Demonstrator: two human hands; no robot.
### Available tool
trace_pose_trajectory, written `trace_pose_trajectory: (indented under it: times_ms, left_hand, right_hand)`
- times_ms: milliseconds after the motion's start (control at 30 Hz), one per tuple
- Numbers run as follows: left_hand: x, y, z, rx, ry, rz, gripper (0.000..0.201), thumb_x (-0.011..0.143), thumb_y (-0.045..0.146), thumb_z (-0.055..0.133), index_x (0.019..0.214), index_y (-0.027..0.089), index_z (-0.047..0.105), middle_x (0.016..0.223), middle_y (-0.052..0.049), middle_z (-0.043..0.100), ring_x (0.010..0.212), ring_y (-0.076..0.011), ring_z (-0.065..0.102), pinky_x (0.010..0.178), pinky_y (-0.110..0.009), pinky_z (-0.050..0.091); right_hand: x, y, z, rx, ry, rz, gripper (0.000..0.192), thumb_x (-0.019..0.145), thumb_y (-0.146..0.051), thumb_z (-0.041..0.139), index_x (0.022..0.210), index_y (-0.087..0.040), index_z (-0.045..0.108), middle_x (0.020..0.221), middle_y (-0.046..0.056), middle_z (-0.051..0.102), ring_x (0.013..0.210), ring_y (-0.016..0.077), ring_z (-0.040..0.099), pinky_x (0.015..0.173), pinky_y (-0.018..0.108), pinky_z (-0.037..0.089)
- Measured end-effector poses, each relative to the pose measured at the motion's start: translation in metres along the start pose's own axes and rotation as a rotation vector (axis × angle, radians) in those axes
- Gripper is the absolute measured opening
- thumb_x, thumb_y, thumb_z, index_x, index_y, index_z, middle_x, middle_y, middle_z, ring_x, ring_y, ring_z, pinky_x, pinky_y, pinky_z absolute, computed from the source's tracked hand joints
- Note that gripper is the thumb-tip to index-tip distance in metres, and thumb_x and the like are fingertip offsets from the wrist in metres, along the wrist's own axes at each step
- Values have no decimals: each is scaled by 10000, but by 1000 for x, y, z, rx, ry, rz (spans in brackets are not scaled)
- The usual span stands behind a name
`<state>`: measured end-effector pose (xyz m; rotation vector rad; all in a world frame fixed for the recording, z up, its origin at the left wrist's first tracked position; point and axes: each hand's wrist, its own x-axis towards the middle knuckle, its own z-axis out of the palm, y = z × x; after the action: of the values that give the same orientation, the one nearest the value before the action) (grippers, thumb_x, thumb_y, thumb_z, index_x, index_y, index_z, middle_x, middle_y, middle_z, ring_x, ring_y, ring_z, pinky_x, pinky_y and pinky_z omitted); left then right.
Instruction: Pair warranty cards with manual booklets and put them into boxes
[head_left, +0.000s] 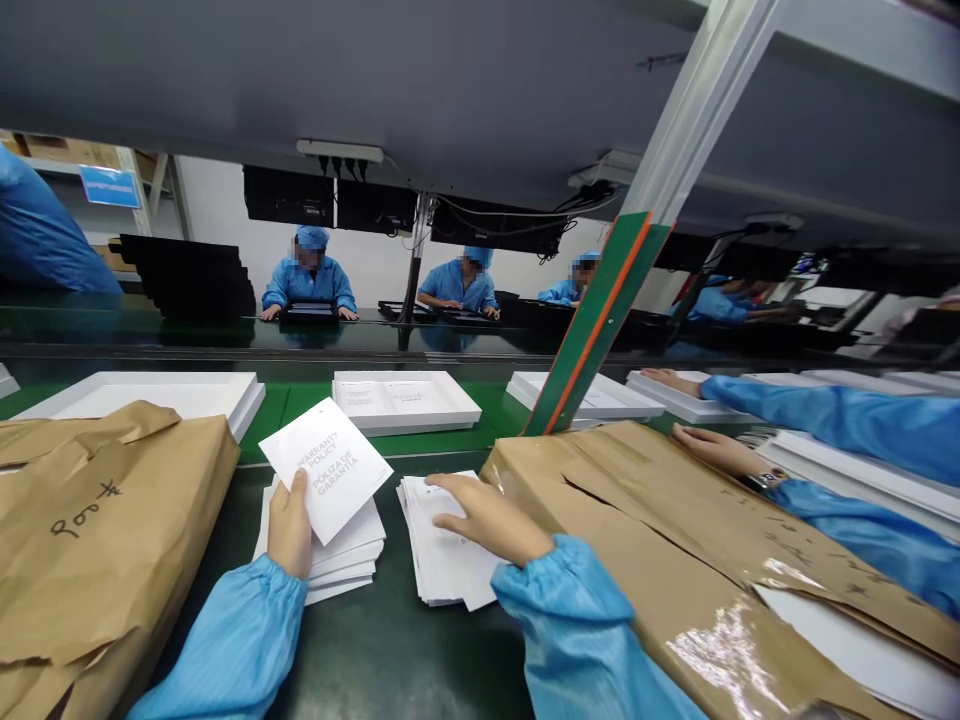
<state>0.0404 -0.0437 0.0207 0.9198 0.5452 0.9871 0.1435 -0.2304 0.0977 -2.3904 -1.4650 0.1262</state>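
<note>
"Left of centre?"
"The left hand, angled up from lower left, pinches a warranty leaflet, thumb on top; the leaflet's long axis slants upper left to lower right; a paper stack lies beneath."
"Then?"
"A second stack, near centre; the right hand over it, fingers leftward, thumb spread apart."

The paper leaflet looks smooth and matt.
</note>
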Motion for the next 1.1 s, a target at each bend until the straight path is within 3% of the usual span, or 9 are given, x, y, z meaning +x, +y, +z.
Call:
trace_pose_trajectory:
  times_ms: [67, 133, 300, 433, 633, 800, 967, 1033, 1100]
  left_hand:
    - [1, -3, -2, 28, -2, -26, 354, 713, 319, 435, 1030, 163, 449, 1016, -92, 534, 841, -189, 543, 764, -348, 422]
    - [1, -5, -3, 59, -10, -38, 368, 716, 328, 427, 1044, 162, 438, 1017, -93, 533, 849, -190, 540, 765, -346, 422]
    - [1, -7, -4, 119, -36, -30, 393, 722, 346, 409, 1069, 163, 424, 1030, -90, 527, 862, -185, 533, 781, -330, 411]
    - [2, -9, -5, 131, -36, -25, 403, 711, 355, 422, 1063, 159, 436, 1023, -92, 528, 869, -189, 526, 795, -330, 398]
    - [3, -11, -7, 143, -54, -17, 401, 697, 387, 432, 1031, 168, 459, 1035, -85, 518, 899, -195, 507, 804, -338, 389]
    - [3, -10, -6, 147, -61, -30, 395, 706, 378, 422, 1038, 165, 445, 1040, -86, 517, 903, -190, 507, 795, -330, 396]
    - [1, -8, -5, 148, -72, -27, 387, 710, 365, 422, 1039, 163, 442, 1034, -86, 523, 907, -187, 507, 798, -323, 394]
    - [1, -8, -5, 138, -83, -40, 376, 710, 359, 424, 1026, 157, 452, 1030, -91, 525, 901, -188, 511, 792, -323, 399]
    - [2, -8, -5, 134, -89, -53, 369, 709, 348, 430, 1016, 144, 459, 1021, -100, 530, 896, -192, 513, 789, -325, 400]
  right_hand:
    - [-10, 13, -3, -103, -24, 114, 451, 633, -282, 528, 1060, -165, 445, 1078, 89, 488, 987, 231, 426, 816, 367, 343]
    - [-22, 18, -2, -152, -45, 124, 483, 596, -285, 559, 1055, -177, 452, 1077, 87, 486, 1009, 229, 407, 827, 359, 337]
    - [-49, 13, 11, -196, -138, 170, 664, 491, -324, 631, 1103, -191, 408, 1183, 114, 377, 1101, 255, 288, 863, 395, 288]
    - [-53, 7, 18, -262, -186, 242, 735, 461, -309, 651, 1127, -169, 375, 1221, 133, 313, 1119, 286, 237, 858, 441, 264]
    - [-47, -1, 13, -356, -117, 219, 299, 664, -203, 469, 961, -189, 494, 968, 79, 549, 897, 230, 488, 742, 380, 376]
    - [-53, -2, 24, -382, -72, 206, 525, 524, -244, 604, 1024, -189, 454, 1053, 115, 479, 951, 272, 437, 713, 370, 394]
    - [-58, -8, 25, -360, -42, 145, 248, 681, -175, 429, 906, -235, 516, 870, 62, 573, 783, 213, 535, 620, 307, 403]
    - [-56, -7, 16, -308, -34, 163, 224, 731, -186, 342, 834, -235, 535, 776, 44, 600, 709, 197, 556, 582, 283, 392]
    - [-53, -1, 5, -239, 75, 236, 253, 758, -225, 286, 758, -223, 539, 666, 34, 603, 632, 185, 559, 541, 265, 380]
